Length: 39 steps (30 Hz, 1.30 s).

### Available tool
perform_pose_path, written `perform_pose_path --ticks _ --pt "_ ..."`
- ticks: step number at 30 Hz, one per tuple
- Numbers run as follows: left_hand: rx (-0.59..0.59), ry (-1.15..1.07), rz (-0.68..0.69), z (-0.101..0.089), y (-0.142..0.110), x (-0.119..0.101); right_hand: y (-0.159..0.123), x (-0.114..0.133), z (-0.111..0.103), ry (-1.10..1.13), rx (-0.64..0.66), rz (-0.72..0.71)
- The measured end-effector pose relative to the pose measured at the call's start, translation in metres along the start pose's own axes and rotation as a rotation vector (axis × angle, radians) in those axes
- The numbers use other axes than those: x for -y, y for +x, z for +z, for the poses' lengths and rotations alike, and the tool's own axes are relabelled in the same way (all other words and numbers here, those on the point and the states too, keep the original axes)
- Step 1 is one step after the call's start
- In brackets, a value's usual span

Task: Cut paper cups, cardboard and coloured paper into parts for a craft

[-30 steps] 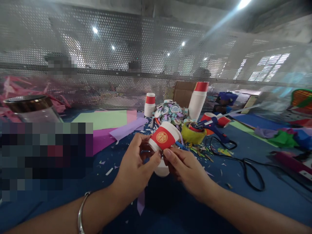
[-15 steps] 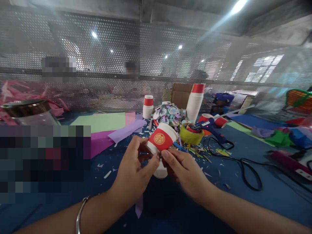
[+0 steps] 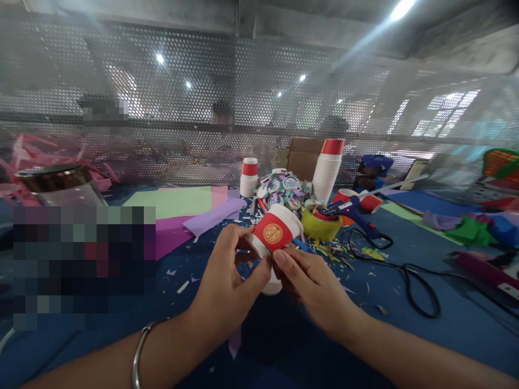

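A small white paper cup (image 3: 279,229) with a red band and a gold emblem is held tilted in front of me. My left hand (image 3: 233,278) has its thumb and fingers closed around the cup's narrower end. Against the lower side of the cup press the thumb and fingers of my right hand (image 3: 310,281), also closed. Partly hidden behind my hands, a white rounded object (image 3: 272,286) shows just below the cup; I cannot make out what it is.
Behind the cup lie a heap of cut paper pieces (image 3: 279,189), a short cup stack (image 3: 248,178) and a tall one (image 3: 326,170). To the right, a glue gun (image 3: 357,216) leans on a yellow tape roll (image 3: 318,229), its black cable (image 3: 405,275) trailing. Coloured sheets (image 3: 170,202) lie left.
The whole scene has shifted slightly rightward in view. Both hands keep their hold on the cup, whose tilt looks almost the same.
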State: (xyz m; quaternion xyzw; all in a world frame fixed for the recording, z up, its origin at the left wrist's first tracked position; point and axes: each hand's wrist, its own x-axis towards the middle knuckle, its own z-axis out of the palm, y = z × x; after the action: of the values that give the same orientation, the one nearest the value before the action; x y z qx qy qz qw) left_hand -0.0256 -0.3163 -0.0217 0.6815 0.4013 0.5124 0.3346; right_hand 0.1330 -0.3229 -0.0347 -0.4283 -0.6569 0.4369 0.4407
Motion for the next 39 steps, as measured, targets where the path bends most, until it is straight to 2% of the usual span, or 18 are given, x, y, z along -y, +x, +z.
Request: perform_pose_path --ticks 5,9,11,19,30,36,39 --pt "0.001 -0.266 -0.077 0.002 0.005 -0.005 0.001 0.002 -0.003 0.055 -0.008 0.023" --pt "-0.082 -0.264 -0.190 0.002 0.007 -0.006 0.002 0.001 -0.004 0.069 0.000 0.035" --pt "-0.085 -0.261 -0.197 0.002 0.007 -0.008 0.003 0.000 -0.004 0.081 0.005 0.039" --pt "-0.080 -0.169 -0.072 0.002 0.001 -0.010 -0.001 -0.001 -0.003 0.052 0.004 0.005" --pt "-0.025 -0.100 -0.029 0.001 -0.001 0.000 -0.001 -0.003 -0.002 0.034 0.001 0.038" --pt "-0.010 0.074 0.103 -0.001 0.001 0.003 0.000 -0.005 -0.001 0.048 -0.010 0.040" --pt "-0.035 0.108 0.121 0.000 0.000 0.004 -0.001 -0.004 -0.001 0.063 -0.013 0.033"
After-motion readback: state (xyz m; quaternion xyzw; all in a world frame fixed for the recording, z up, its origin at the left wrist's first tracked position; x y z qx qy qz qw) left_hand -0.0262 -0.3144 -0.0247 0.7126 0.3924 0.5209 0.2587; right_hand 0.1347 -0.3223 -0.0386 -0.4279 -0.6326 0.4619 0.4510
